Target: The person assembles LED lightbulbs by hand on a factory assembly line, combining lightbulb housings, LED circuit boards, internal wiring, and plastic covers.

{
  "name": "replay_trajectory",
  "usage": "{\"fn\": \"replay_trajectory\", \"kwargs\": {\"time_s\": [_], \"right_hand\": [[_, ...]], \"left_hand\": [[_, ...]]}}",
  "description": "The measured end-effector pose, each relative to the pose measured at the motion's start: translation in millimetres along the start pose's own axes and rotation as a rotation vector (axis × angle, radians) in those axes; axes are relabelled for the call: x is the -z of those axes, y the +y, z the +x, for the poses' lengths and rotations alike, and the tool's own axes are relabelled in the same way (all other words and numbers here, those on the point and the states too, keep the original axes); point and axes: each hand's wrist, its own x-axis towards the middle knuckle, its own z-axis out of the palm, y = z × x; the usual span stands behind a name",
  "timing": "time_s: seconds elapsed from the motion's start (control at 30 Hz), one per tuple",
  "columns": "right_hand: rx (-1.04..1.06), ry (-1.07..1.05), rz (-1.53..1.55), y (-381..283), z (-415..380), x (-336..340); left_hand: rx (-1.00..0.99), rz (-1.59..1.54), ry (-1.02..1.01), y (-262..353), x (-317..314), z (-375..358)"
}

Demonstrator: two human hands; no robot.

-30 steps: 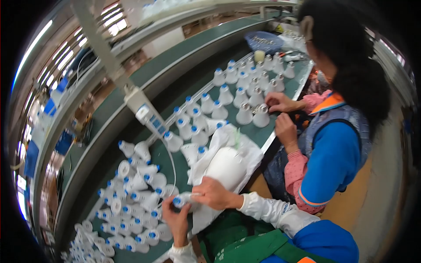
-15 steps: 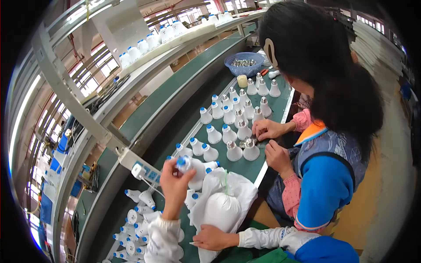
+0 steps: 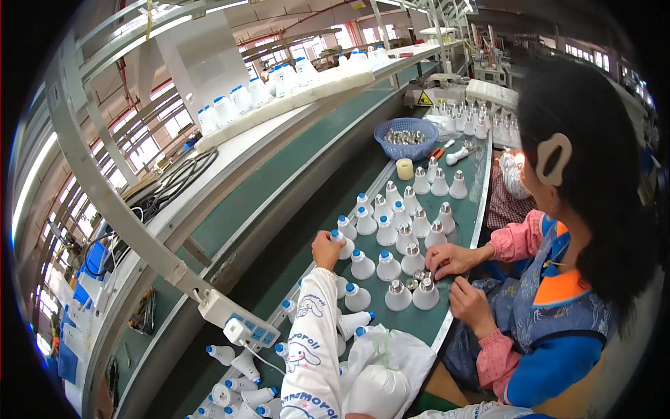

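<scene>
My left hand [image 3: 326, 250] reaches forward over the green bench, its fingers closed round a white LED bulb body [image 3: 343, 246] with a blue top. That bulb stands upright at the left end of a row of similar bulbs. Just nearer is another blue-topped bulb [image 3: 362, 266]. Only a sliver of my right hand [image 3: 359, 416] shows at the bottom edge, its fingers hidden, beside a full white plastic bag [image 3: 379, 392]. Bulbs with metal screw caps [image 3: 398, 296] stand further right.
A co-worker's hands [image 3: 448, 260] handle small metal caps at the right. A blue basket [image 3: 407, 140] of caps stands at the back. Loose bulbs [image 3: 246, 364] lie at lower left, near a power strip [image 3: 237, 318]. A metal rail divides bench and conveyor.
My left hand has carried the blue-topped bulb forward to the standing rows. My right hand has nearly left the view at the bottom. The view has shifted; the co-worker's head is further right.
</scene>
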Motion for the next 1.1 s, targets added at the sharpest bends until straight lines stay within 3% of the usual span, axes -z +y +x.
{"fn": "replay_trajectory", "kwargs": {"time_s": [0.07, 0.1, 0.13, 0.2, 0.27, 0.37, 0.47, 0.53, 0.6, 0.67, 0.73, 0.77, 0.8, 0.87, 0.93, 0.97, 1.0, 1.1], "right_hand": [[-0.125, 0.025, 0.239, 24, -18, -30], [-0.041, 0.001, 0.125, 18, -12, -18], [0.052, -0.029, 0.023, 11, -4, -7], [-0.004, -0.252, -0.008, -6, 9, 19], [0.254, -0.2, -0.126, -6, 12, 25], [0.079, -0.201, 0.013, -7, 11, 24], [0.117, -0.232, -0.017, -4, 10, 23], [0.102, -0.249, 0.001, -5, 11, 26], [0.078, -0.269, -0.029, -8, 16, 28], [0.094, -0.312, -0.052, -10, 18, 30], [0.047, -0.387, -0.106, -12, 22, 32], [0.09, -0.432, -0.086, -13, 24, 32], [0.051, -0.393, -0.07, -13, 23, 33], [0.034, -0.408, -0.027, -23, 32, 24], [-0.054, -0.245, -0.079, -34, 36, 21], [-0.085, -0.386, -0.107, -17, 24, 26], [-0.081, -0.398, -0.113, -16, 24, 27], [-0.101, -0.435, -0.088, -20, 27, 28]], "left_hand": [[-0.03, 0.068, -0.066, -12, -7, 11], [-0.057, 0.147, -0.132, -26, -8, 16], [-0.142, 0.079, -0.053, -41, -18, 21], [-0.185, 0.096, -0.075, 18, 32, -21], [-0.571, 0.072, 0.204, 22, 45, -55], [-0.776, -0.001, 0.024, 70, 130, -164], [-1.1, 0.122, -0.123, 53, 217, -246], [-0.863, 0.204, -0.01, 2, 262, -266], [-0.471, 0.381, 0.193, -62, 302, -258], [0.102, 0.542, 0.136, -110, 336, -228], [0.126, 0.687, 0.118, -175, 351, -199], [0.231, 0.701, -0.004, -188, 353, -187], [0.171, 0.683, -0.028, -214, 349, -178], [0.356, 0.641, -0.204, -219, 339, -166], [0.211, 0.663, -0.112, -241, 325, -159], [0.225, 0.655, -0.114, -236, 327, -158], [0.231, 0.645, -0.105, -225, 335, -162], [0.165, 0.54, 0.191, -194, 381, -194]]}}
